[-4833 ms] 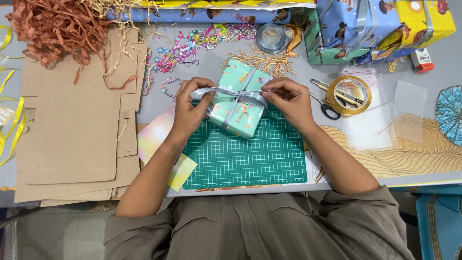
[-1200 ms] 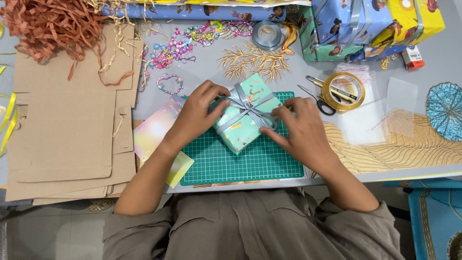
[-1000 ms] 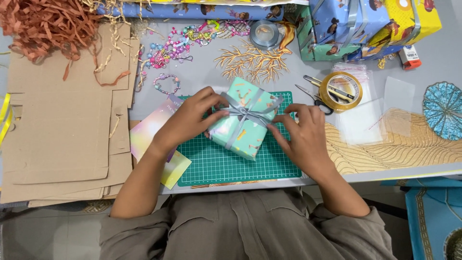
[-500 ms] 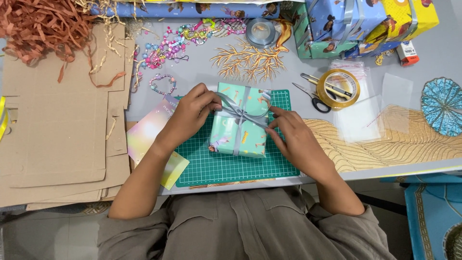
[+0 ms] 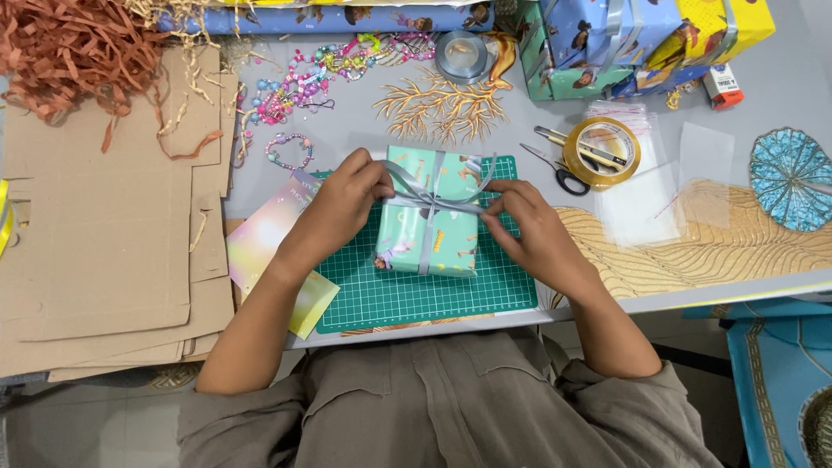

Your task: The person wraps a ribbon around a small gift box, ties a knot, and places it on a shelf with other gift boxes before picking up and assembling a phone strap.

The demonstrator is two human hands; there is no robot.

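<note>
A teal patterned wrapped gift box [image 5: 431, 232] lies flat on a green cutting mat [image 5: 407, 295]. A grey satin ribbon [image 5: 433, 199] crosses its top and runs down its length. My left hand [image 5: 342, 201] pinches one ribbon end at the box's upper left corner. My right hand [image 5: 530, 227] pinches the other ribbon end at the box's upper right side and rests against the box.
Flattened brown cardboard [image 5: 104, 234] fills the left, with reddish paper shred [image 5: 69, 43] above. Bead strings [image 5: 303, 78], a grey ribbon spool [image 5: 461, 54], scissors [image 5: 555, 165], a yellow tape roll [image 5: 602, 152] and several wrapped boxes [image 5: 624, 39] lie behind. A pastel card [image 5: 269, 243] sits under my left arm.
The box has been turned from a slant to lie straight on the mat. Both hands stayed on the ribbon, whose ends are now drawn out to either side over the top.
</note>
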